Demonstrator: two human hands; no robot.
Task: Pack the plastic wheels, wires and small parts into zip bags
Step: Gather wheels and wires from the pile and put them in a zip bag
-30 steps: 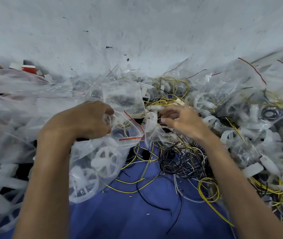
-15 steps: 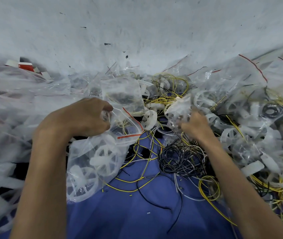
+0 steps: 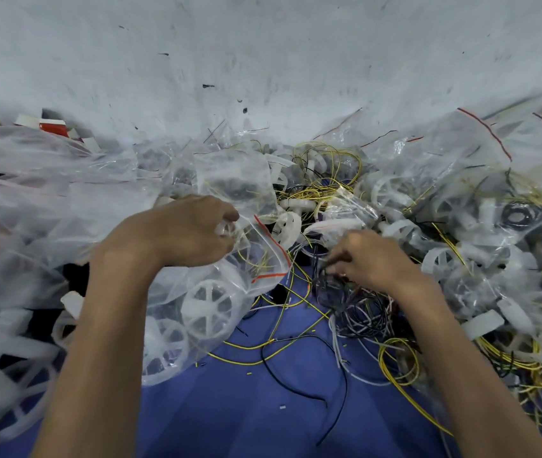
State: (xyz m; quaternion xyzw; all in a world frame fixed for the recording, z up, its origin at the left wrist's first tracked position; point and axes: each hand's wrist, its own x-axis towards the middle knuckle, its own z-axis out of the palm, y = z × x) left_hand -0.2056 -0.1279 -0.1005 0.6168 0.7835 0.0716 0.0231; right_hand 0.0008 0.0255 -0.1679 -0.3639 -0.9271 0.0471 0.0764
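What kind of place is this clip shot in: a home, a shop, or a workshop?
Most likely a small workshop or hand-packing station. Heaps of filled zip bags holding plastic wheels, loose tangled wires on a blue work surface, and a scuffed bare wall all point that way.

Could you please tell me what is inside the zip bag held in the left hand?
The zip bag in the left hand holds white plastic wheels and some yellow wire. Any small parts cannot be seen, hidden by folds and the hand.
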